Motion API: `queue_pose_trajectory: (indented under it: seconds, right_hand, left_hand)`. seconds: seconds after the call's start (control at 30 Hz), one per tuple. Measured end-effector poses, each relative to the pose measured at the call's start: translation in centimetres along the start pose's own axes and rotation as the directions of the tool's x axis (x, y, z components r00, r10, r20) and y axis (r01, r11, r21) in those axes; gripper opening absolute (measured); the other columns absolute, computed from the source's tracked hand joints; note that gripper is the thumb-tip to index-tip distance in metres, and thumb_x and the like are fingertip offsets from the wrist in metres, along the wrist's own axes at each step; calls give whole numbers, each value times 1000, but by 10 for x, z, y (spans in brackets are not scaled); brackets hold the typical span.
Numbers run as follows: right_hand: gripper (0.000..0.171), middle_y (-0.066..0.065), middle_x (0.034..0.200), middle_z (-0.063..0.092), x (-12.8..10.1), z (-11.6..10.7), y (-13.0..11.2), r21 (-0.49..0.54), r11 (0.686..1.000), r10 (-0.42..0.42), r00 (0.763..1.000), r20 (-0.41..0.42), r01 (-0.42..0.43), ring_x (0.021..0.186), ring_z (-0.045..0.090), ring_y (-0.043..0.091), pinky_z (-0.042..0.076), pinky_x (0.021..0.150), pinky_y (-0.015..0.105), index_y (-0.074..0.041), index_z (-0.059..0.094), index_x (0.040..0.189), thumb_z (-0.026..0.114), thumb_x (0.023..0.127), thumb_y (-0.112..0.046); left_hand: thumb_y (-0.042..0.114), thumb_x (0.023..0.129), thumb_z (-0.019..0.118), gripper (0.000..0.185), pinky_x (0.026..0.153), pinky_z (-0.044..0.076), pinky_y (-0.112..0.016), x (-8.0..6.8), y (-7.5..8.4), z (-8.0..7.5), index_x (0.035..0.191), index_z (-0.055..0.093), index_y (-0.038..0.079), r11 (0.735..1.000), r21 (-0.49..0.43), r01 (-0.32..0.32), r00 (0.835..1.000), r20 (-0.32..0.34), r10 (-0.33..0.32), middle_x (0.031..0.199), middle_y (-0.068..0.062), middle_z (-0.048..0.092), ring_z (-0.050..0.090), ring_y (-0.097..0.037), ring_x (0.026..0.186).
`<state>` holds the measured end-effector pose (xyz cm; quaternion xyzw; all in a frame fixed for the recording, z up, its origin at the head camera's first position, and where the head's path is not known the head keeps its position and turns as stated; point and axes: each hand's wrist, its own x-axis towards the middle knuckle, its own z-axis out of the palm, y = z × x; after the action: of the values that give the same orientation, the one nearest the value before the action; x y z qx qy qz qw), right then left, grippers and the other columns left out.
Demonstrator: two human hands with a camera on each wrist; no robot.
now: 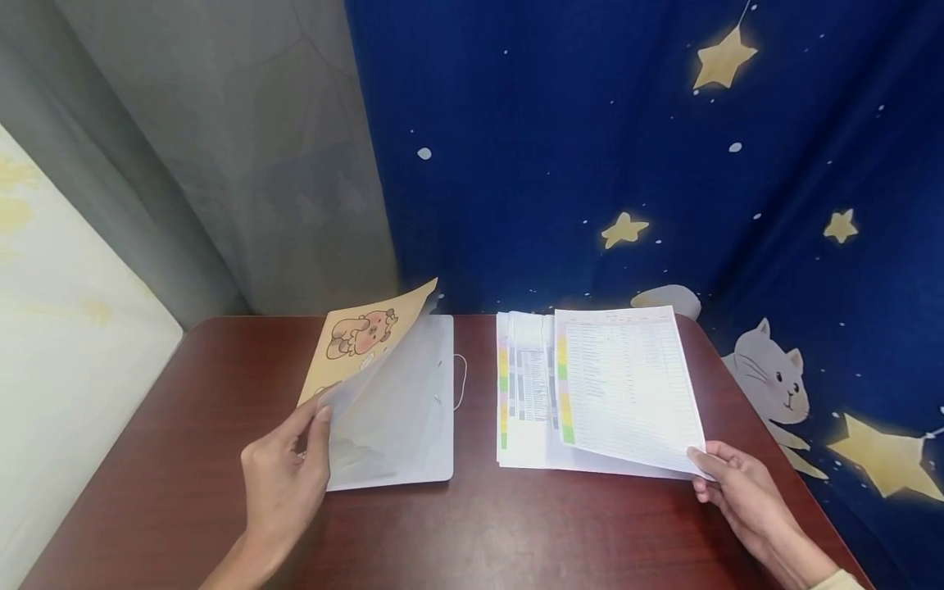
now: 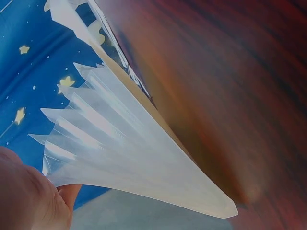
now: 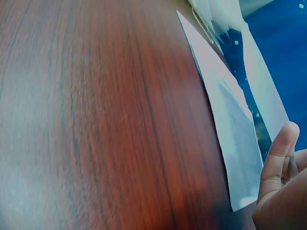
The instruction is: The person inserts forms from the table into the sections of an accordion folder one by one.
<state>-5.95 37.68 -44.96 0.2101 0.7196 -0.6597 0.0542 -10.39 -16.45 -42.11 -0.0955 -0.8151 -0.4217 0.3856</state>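
Here the hands pinch: left (image 1: 283,475) the cartoon-covered folder (image 1: 387,393), right (image 1: 737,483) a printed sheet (image 1: 627,385).

A smooth, semi-glossy finish with dark grain is shown by the reddish-brown wooden table (image 1: 184,459). The translucent, frosted plastic expanding folder (image 1: 398,410) is fronted by a matt tan cover printed with a cartoon bear (image 1: 361,336). The white printed sheets (image 1: 627,385) are seen as thin, matt paper. The dark blue star-patterned backdrop (image 1: 590,147) is rendered in soft, matt cloth.
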Motion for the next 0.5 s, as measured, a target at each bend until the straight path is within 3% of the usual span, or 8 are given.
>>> queue_pose_trajectory:
  seconds: [0.5]
  right_hand:
    - [24,-2,83,63,-15,32,-21,14,1000,-12,997,76,11,63,55,7,50,58,21,-1,57,116,62,108,-23]
  left_hand:
    - [-4,93,71,30,61,41,-10,-2,-2,1,117,82,11,1000,10,13,1000,-4,-12,101,-14,82,49,5,62]
